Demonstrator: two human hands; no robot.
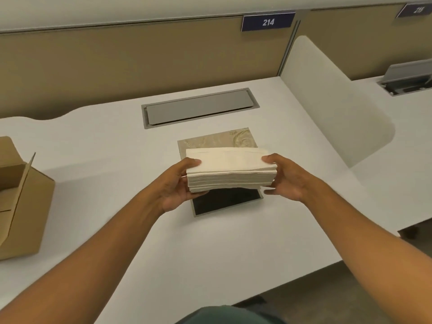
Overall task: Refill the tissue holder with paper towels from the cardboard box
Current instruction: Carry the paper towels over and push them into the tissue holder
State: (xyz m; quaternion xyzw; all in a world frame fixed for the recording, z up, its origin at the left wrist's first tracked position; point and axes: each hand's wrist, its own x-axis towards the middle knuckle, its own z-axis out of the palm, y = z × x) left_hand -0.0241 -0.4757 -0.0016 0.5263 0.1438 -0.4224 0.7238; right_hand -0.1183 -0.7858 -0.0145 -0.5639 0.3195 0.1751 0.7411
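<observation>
A thick stack of white paper towels (230, 169) hovers over the middle of the desk, gripped at both ends. My left hand (178, 183) clasps its left end and my right hand (284, 176) clasps its right end. Directly beneath the stack lies the tissue holder (224, 202), a flat box with a dark open interior near me. Its beige patterned lid (219, 140) shows behind the stack. The stack hides the holder's middle. An open brown cardboard box (21, 199) stands at the desk's left edge, well away from both hands.
A grey cable hatch (198, 106) is set in the white desk (117, 160) behind the holder. A white rounded divider panel (327, 108) stands on the right. Tan partition walls carry signs numbered 214 (268, 22) and 215. The desk's front edge runs at lower right.
</observation>
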